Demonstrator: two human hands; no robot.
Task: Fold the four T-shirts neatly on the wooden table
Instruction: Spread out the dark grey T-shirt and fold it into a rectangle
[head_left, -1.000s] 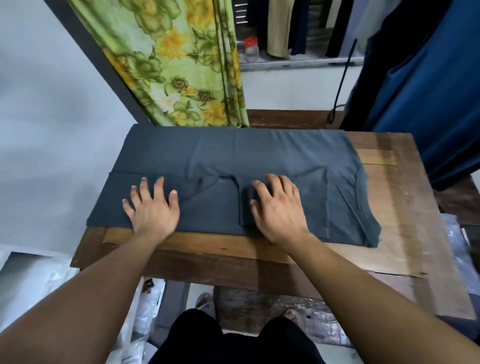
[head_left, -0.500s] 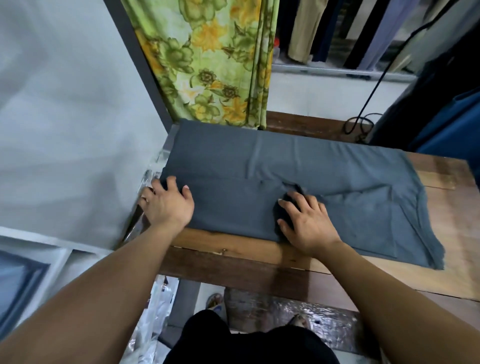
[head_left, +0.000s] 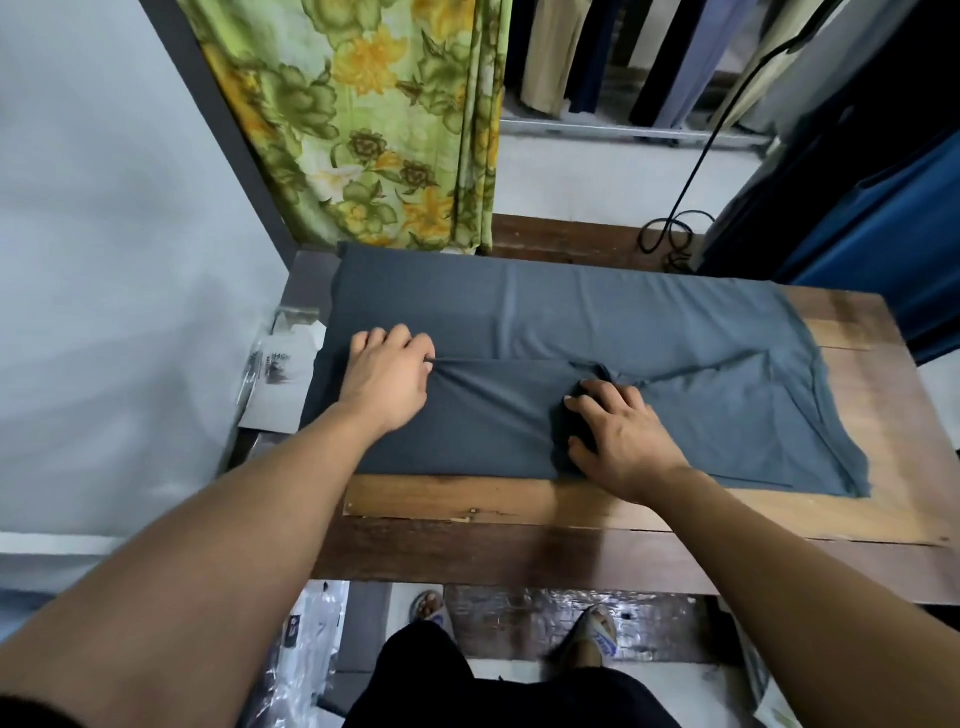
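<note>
At the far left edge of the brown wooden table (head_left: 519, 501), a clear plastic packet (head_left: 283, 358) with a printed paper insert lies just beside the dark grey-blue fabric T-shirt (head_left: 597, 317). That shirt is spread flat across most of the tabletop. On its left part rests the left hand (head_left: 387, 376), fingers curled and pinching a crease of the fabric, so that wrinkles run out to the right from the pinch. Behind this end of the table hangs a green and yellow floral curtain (head_left: 374, 130). Near the middle of the shirt's near side sits the right hand (head_left: 621, 434), its bent fingers and thumb gripping a dark bunched fold. A black cable (head_left: 670, 234) coils beyond the table's far edge. Bare wood shows at the right end, and a deep blue hanging cloth (head_left: 857, 234) fills the space further right.
</note>
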